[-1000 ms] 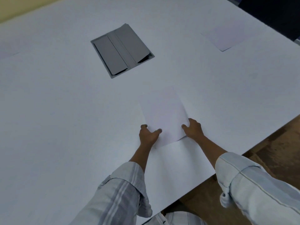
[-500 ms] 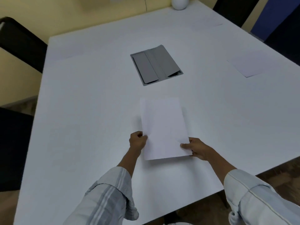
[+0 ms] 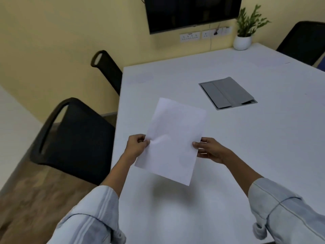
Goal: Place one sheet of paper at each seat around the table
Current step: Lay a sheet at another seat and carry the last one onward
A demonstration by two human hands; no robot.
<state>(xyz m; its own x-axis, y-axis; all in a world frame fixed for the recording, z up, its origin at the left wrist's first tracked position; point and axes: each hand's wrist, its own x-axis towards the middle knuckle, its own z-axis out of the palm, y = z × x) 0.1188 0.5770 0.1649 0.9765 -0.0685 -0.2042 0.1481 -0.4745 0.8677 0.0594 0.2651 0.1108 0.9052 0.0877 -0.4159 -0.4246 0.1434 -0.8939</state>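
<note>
I hold white paper [image 3: 173, 138] in the air above the white table [image 3: 228, 155], tilted, with its shadow on the tabletop below. My left hand [image 3: 136, 146] pinches its left edge and my right hand [image 3: 210, 150] grips its right edge. Whether it is one sheet or more, I cannot tell. Another sheet [image 3: 140, 79] lies faintly at the table's far left corner by a chair. A further sheet [image 3: 274, 62] lies at the far right side.
Two black chairs stand along the table's left side, one near [image 3: 73, 138] and one farther [image 3: 107, 69]; a third [image 3: 302, 41] is at the far right. A grey cable hatch [image 3: 226, 92] sits in the table's middle. A potted plant [image 3: 243, 39] and a wall screen [image 3: 191, 11] are beyond.
The paper went from lying on the table to being lifted in both hands. My view swung left and up, bringing the left chairs and wall into sight.
</note>
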